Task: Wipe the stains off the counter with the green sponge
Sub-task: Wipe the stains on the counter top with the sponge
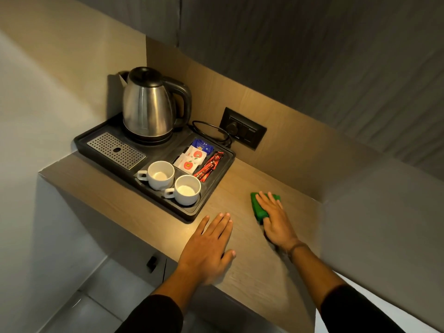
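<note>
The green sponge (pixel 257 208) lies flat on the wooden counter (pixel 240 188), to the right of the tray. My right hand (pixel 276 219) presses down on it, fingers spread over its top and thumb at its near end; most of the sponge is covered. My left hand (pixel 209 246) rests flat on the counter near the front edge, palm down, fingers together, holding nothing. No stains are distinguishable on the wood.
A black tray (pixel 189 213) fills the counter's left half, carrying a steel kettle (pixel 149 106), two white cups (pixel 161 175), sachets (pixel 194 157) and a drip grate (pixel 116 150). A wall socket (pixel 243 128) with a cord sits behind. A grey wall bounds the right side.
</note>
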A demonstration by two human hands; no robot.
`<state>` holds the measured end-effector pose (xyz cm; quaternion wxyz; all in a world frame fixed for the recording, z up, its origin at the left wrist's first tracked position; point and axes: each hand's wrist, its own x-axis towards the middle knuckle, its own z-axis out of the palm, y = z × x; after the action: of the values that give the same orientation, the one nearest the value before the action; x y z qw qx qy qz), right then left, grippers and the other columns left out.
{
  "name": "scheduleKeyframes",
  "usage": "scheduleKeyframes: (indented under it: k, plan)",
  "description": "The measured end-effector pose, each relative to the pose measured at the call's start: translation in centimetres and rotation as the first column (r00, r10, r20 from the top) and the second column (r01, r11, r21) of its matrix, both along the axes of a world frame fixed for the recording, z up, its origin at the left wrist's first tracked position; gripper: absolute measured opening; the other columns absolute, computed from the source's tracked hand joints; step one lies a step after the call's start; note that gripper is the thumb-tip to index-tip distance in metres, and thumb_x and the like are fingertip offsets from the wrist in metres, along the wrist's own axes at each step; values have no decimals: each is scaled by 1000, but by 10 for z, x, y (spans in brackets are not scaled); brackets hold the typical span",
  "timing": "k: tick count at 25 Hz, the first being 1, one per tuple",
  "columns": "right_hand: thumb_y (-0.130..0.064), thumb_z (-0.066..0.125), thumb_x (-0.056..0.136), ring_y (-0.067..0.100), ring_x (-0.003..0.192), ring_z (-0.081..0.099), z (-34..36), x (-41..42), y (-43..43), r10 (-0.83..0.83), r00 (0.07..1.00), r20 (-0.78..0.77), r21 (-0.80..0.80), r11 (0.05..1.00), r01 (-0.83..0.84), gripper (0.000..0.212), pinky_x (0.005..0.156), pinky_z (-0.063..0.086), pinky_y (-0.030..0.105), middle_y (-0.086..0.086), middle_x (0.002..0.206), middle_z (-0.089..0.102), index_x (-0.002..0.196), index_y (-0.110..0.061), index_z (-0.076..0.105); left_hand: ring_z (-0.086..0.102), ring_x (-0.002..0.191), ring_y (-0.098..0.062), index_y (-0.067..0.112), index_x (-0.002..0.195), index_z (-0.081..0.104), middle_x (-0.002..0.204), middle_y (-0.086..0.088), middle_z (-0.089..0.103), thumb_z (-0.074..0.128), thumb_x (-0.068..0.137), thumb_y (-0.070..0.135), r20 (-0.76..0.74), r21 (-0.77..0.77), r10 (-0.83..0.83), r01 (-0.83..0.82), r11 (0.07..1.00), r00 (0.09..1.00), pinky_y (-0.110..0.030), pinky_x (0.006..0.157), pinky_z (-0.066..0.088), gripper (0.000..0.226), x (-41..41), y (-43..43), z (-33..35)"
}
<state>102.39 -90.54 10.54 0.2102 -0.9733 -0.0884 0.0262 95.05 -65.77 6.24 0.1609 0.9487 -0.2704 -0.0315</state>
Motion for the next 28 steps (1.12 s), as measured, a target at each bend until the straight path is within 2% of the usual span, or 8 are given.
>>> scheduleKeyframes:
  k: [3, 5, 7, 11, 15, 19, 22, 28]
  plan:
    - [9, 47, 84, 28, 158, 8, 4, 12, 42, 53, 997, -53, 36, 998, -51, 78, 129, 1, 48, 5, 168, 23, 156, -17, 31, -7, 161, -20, 16, 166, 4, 177, -6, 1, 24, 106, 60, 3, -1, 0, 0, 1000, 1000, -52, 131, 4, 78, 0, -1, -1]
    - [-6, 44, 91, 23, 158, 5, -8, -34, 33, 227, 974, -17, 20, 974, -227, 70, 129, -2, 43, 1, 169, 20, 158, -21, 28, -7, 161, -20, 15, 166, 3, 177, -6, 1, 25, 106, 60, 9, -5, 2, -2, 1000, 1000, -53, 131, 4, 78, 1, -1, -1]
    - [-21, 34, 96, 17, 158, 3, -20, -95, 1, 258, 966, 6, 10, 966, -258, 64, 128, -3, 42, -8, 170, 16, 159, -30, 22, -8, 161, -20, 15, 166, 3, 177, -7, 1, 23, 106, 60, 3, -7, 0, 0, 1000, 1000, -53, 131, 5, 78, 1, -1, -1]
    - [-2, 41, 88, 24, 158, 11, -14, -110, -43, 40, 998, 51, 27, 999, -42, 72, 127, 9, 58, -1, 168, 23, 157, -23, 29, -9, 161, -20, 15, 166, 4, 177, -5, 1, 19, 105, 61, 0, -5, -5, 5, 1000, 1000, -53, 131, 3, 78, 0, 0, -4]
    - [12, 49, 84, 27, 158, 10, 9, -48, 9, -247, 969, -7, 56, 967, 247, 78, 128, 6, 52, 4, 167, 24, 155, -17, 32, -4, 161, -21, 14, 166, 8, 176, -7, 5, 23, 105, 60, 27, -8, -2, 2, 1000, 1000, -53, 131, 4, 78, 1, 0, -4]
    - [-2, 44, 90, 16, 158, 1, -10, -120, 27, -2, 1000, -20, 52, 999, 3, 77, 128, -1, 47, -9, 170, 17, 158, -33, 22, -1, 162, -23, 12, 165, 11, 176, -9, 8, 25, 105, 59, 16, 10, -11, 11, 1000, 1000, -55, 131, 8, 78, 1, 0, -3]
    - [-18, 34, 92, 15, 158, 6, -13, -179, -9, -32, 999, -1, 53, 998, 32, 69, 128, 3, 49, -15, 169, 18, 157, -37, 23, -8, 161, -24, 12, 166, 3, 176, -9, -1, 20, 105, 60, -6, 40, -22, 22, 999, 1000, -55, 131, 5, 79, 1, 1, -2]
    - [2, 46, 86, 34, 155, 20, 10, -57, -7, -485, 874, 30, 64, 873, 483, 66, 127, 11, 53, 11, 163, 33, 151, -13, 42, -14, 160, -25, 11, 165, -2, 176, -9, -8, 16, 105, 60, -8, 70, -37, 37, 997, 999, -56, 131, 1, 80, 1, 2, 3]
